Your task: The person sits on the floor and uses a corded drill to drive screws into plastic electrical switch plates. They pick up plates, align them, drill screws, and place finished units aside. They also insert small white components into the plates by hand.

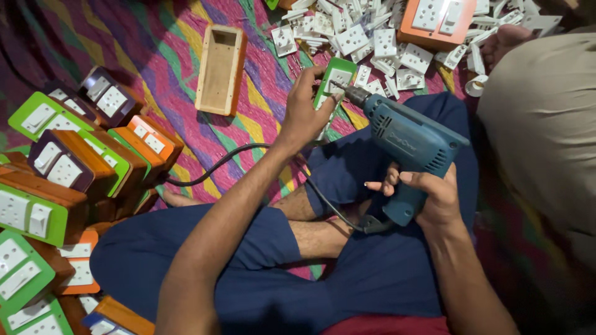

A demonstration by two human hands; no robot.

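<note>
From my remote seat I see the right hand [428, 192] wrapped tight around the smooth pistol grip of a blue plastic electric drill [406, 144], its ribbed casing angled toward eleven o'clock and its metal bit tip touching a green switch plate [338, 73]. The left hand [305, 105] clamps that flat, rounded-corner plate by its edge, fingers curled over the white socket insert. A black rubber cord [217, 166] loops away toward nine o'clock across the woven zigzag mat [167, 37]. At twelve o'clock lies an open rectangular wooden box [220, 69]; loose white sockets [372, 43] scatter at one o'clock, and finished boards [62, 161] stack at nine o'clock.
</note>
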